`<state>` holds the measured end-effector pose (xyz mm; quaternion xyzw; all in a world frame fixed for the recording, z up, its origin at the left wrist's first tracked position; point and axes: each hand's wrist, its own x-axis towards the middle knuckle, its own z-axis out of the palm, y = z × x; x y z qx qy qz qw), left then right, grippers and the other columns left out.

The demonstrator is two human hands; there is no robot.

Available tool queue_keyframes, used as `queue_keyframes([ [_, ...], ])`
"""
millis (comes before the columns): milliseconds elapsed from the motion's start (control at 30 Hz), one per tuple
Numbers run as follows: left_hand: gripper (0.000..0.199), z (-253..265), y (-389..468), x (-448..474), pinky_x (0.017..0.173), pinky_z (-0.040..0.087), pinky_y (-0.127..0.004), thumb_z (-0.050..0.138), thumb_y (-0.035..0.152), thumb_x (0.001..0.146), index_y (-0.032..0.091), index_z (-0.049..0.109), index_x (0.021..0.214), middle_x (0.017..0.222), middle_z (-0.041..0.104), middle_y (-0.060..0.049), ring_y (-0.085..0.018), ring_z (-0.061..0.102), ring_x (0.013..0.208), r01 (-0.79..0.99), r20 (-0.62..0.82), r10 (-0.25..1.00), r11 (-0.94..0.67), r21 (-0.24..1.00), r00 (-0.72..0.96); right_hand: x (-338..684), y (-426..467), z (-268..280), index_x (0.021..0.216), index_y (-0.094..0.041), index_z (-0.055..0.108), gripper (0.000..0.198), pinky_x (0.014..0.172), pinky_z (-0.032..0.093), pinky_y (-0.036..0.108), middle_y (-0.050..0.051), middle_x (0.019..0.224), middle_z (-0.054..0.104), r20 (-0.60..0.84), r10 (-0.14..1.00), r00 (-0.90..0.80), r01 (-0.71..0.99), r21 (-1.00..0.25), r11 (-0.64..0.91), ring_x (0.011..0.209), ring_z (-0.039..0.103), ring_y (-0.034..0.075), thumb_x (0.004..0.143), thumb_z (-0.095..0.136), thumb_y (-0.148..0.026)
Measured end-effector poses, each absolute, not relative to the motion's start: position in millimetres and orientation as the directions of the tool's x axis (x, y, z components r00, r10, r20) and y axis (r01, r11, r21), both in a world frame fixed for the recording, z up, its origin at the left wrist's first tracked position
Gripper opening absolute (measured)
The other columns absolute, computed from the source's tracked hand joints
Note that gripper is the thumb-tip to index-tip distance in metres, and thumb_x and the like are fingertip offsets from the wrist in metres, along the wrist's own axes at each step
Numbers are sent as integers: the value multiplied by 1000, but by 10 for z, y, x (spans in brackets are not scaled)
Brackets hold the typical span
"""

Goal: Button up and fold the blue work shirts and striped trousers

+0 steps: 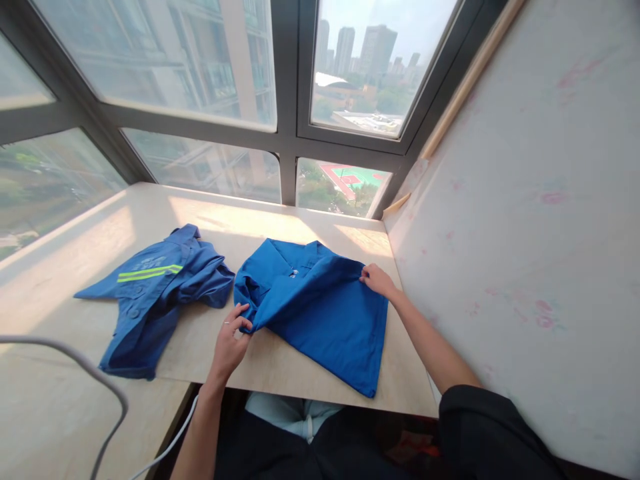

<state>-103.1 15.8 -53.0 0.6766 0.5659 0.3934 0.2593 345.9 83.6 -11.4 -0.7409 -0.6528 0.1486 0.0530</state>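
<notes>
A bright blue collared garment (320,307), apparently a work shirt, lies partly folded on the pale tabletop (210,350) in front of me. My left hand (234,337) pinches its near left corner, with a ring on one finger. At the far right edge, my right hand (377,279) grips another bit of the cloth between thumb and fingers. Between the two hands the fabric is raised in a slanting fold. A darker blue work jacket (160,287) with yellow-green stripes lies crumpled to the left, apart from both hands.
Windows with grey frames (287,100) border the far side. A patterned wall (530,220) rises close on the right. A grey cable (75,353) arcs across the lower left, and a white cord (175,430) hangs by the table's front edge.
</notes>
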Motion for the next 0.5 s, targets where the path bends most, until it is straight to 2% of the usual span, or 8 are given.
queue_keyframes([
  [67,9,-642,6,-1106,114,38,-53,55,21,70,25,59,63,129,65,-7,-31,46,137,623,193,975,-218,751,108,3445,788,2,89,-18,65,8,87,45,30,11,129,57,-91,989,118,948,-285,-139,104,62,22,87,58,-21],
  [133,11,-692,-103,-1144,114,38,-55,54,22,70,24,63,66,133,62,-9,-33,43,140,661,151,974,-224,716,167,3433,710,120,89,-19,62,8,90,46,33,10,134,54,-34,994,102,932,-348,-107,106,62,23,88,55,-22],
  [200,15,-670,-175,-1164,112,40,-55,54,27,72,23,68,71,134,62,-11,-35,45,138,687,113,973,-223,691,202,3424,601,231,86,-20,59,9,86,48,34,8,113,64,-24,999,41,899,-435,-47,96,66,22,90,53,-25],
  [267,20,-572,-216,-1168,108,43,-54,55,35,75,23,70,77,128,66,-13,-36,51,132,706,102,974,-216,674,201,3415,458,336,85,-21,56,13,74,51,32,2,80,64,-69,997,-40,834,-551,-5,76,68,20,91,53,-33],
  [333,26,-415,-237,-1148,99,50,-49,56,45,78,23,71,80,111,72,-13,-34,62,116,718,93,982,-185,671,166,3400,278,456,91,-21,56,21,61,51,28,-3,69,58,-114,990,-84,728,-685,-17,59,65,16,88,59,-42],
  [400,36,-233,-245,-1100,77,55,-40,55,56,81,23,69,78,80,73,-7,-28,70,86,728,24,991,-115,676,134,3367,66,609,109,-21,54,43,51,49,25,-4,76,57,-148,982,-117,563,-824,-57,51,61,12,79,70,-47],
  [467,45,-67,-241,-1027,58,47,-32,53,64,82,23,67,72,55,59,0,-22,62,59,736,-73,991,-33,677,111,3303,-167,789,134,-24,43,77,45,49,23,-5,82,56,-225,952,-206,427,-896,-120,49,58,9,71,80,-46],
  [500,49,-1,-234,-982,53,42,-30,52,67,83,22,67,71,48,52,2,-19,57,52,732,-101,991,1,681,93,3255,-282,877,142,-26,37,87,43,48,21,-5,82,56,-273,923,-270,397,-905,-152,47,57,8,70,82,-45],
])
